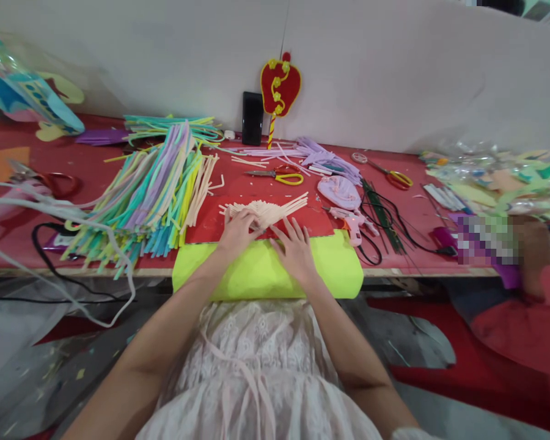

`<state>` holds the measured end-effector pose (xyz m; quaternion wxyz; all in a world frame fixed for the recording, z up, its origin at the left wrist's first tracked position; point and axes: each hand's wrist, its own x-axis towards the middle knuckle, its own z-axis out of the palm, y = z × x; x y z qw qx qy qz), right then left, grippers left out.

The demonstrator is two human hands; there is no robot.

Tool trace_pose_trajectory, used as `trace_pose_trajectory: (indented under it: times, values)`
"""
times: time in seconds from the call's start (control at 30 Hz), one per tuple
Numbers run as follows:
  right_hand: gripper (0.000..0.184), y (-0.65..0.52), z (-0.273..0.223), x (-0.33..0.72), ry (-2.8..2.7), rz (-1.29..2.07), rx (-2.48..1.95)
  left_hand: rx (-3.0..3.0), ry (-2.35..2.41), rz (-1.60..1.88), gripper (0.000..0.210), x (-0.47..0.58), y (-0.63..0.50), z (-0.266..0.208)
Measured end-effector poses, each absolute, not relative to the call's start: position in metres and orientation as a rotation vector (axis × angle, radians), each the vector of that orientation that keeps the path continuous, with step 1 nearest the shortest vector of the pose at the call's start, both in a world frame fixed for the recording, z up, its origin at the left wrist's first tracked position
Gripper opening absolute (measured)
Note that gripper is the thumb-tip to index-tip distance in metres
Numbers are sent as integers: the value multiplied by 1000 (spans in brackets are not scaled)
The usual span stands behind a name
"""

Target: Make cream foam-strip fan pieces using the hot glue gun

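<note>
Cream pipe cleaners are spread like a fan on a red sheet in front of me. My left hand is at their lower left, fingers curled and pinched on the near edge of the bunch; the fingertips are partly hidden. My right hand lies to the right with its fingers stretched out and apart, the tips beside the near edge of the pipe cleaners. Both wrists pass over a bright yellow-green cloth that hangs over the table's front edge.
A heap of coloured pipe cleaners lies left. Yellow-handled scissors lie behind the fan. A pink glue gun with a black cord is at right. A phone and a red fan-shaped ornament stand behind. Another person's arm is far right.
</note>
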<state>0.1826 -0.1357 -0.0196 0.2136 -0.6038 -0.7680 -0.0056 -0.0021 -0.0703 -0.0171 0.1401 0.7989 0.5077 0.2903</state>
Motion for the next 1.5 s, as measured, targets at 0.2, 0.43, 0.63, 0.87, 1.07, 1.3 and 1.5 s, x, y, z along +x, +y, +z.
trace_pose_trajectory:
  times: [0.2,0.43,0.63,0.87,1.07,1.3,1.5]
  values:
    - [42,-136,-20,182,-2128,-16,-1685,2306,1447,854,9,-3,-76,-16]
    - [42,-136,-18,182,-2171,-11,-1647,2281,1440,883,10,-4,-82,-15]
    - [40,-135,-20,182,-2161,-2,-1653,2289,1456,851,9,-3,-81,-14]
    - [41,-136,-19,181,-2168,-13,-1650,2293,1433,878,10,-5,-80,-16]
    - [40,-135,-19,181,-2176,13,-1648,2294,1441,852,10,-5,-80,-15]
    - [41,-135,-19,181,-2188,21,-1642,2285,1449,851,9,-4,-81,-13]
    - [41,-135,-21,182,-2194,-8,-1618,2283,1448,837,9,-5,-80,-14]
